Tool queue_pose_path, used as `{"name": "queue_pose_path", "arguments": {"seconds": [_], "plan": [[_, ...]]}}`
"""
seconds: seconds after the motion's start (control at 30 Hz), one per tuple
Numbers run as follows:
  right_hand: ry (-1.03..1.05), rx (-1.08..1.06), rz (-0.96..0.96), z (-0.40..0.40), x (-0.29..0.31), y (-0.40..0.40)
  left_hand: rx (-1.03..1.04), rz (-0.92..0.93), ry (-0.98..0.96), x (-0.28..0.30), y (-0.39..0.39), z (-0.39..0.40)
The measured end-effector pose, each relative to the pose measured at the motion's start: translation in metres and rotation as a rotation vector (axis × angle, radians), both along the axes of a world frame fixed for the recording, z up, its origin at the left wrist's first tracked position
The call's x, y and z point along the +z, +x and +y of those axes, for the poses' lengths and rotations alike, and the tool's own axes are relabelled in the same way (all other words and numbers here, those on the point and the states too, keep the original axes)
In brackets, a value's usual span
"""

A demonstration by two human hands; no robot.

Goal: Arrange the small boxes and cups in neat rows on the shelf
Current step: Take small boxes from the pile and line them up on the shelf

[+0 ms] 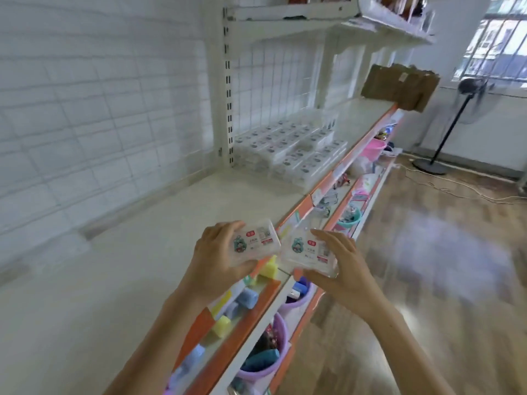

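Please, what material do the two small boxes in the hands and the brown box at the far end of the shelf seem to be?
Left hand's box and right hand's box: probably clear, glossy plastic, since fingers and shelf show through around the printed labels. Brown box: likely matte cardboard, judging by its dull brown colour; blur hides detail.

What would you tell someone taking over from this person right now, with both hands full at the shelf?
Left hand: grips a small clear box, held over the front edge of the shelf.
Right hand: grips a second clear box, just right of the first, past the shelf's edge.
Done: a block of matching boxes already sits in rows farther along the shelf, near the upright post.
Left: set these two boxes down in line with those rows. No cups can be made out on this shelf; the picture is blurred, so the count of rows is unclear.
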State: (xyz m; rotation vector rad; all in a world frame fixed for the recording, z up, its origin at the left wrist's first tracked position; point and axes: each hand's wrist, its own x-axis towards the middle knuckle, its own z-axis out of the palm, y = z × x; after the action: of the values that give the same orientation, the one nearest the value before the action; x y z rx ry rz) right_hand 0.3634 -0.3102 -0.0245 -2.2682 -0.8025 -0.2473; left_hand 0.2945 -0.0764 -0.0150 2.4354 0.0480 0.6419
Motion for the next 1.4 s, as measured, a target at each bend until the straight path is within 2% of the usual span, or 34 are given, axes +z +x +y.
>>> {"name": "queue_pose_path", "arguments": {"seconds": [0.27, 0.47, 0.67, 0.83, 0.97, 1.27, 1.4], "plan": [[-0.041, -0.132, 0.094, -0.126, -0.033, 0.041, -0.144, 0.013, -0.013, -0.032, 0.075, -0.116], [-0.089, -0.133, 0.115, -0.199, -0.059, 0.087, -0.105, 0.085, -0.029, -0.055, 0.123, -0.183], [-0.073, -0.122, 0.176, -0.234, -0.067, 0.129, -0.083, 0.152, -0.098, -0.056, 0.166, -0.213], [-0.039, -0.019, 0.168, -0.237, -0.049, 0.183, -0.070, 0.128, -0.088, -0.044, 0.218, -0.220], [-0.065, 0.029, 0.076, -0.228, -0.028, 0.253, -0.055, 0.095, -0.096, -0.026, 0.273, -0.215], [-0.085, 0.199, -0.123, -0.181, 0.041, 0.423, 0.161, -0.078, -0.035, 0.020, 0.397, -0.170], [-0.090, 0.282, -0.168, -0.146, 0.059, 0.488, 0.221, -0.062, 0.002, 0.026, 0.431, -0.153]]}}
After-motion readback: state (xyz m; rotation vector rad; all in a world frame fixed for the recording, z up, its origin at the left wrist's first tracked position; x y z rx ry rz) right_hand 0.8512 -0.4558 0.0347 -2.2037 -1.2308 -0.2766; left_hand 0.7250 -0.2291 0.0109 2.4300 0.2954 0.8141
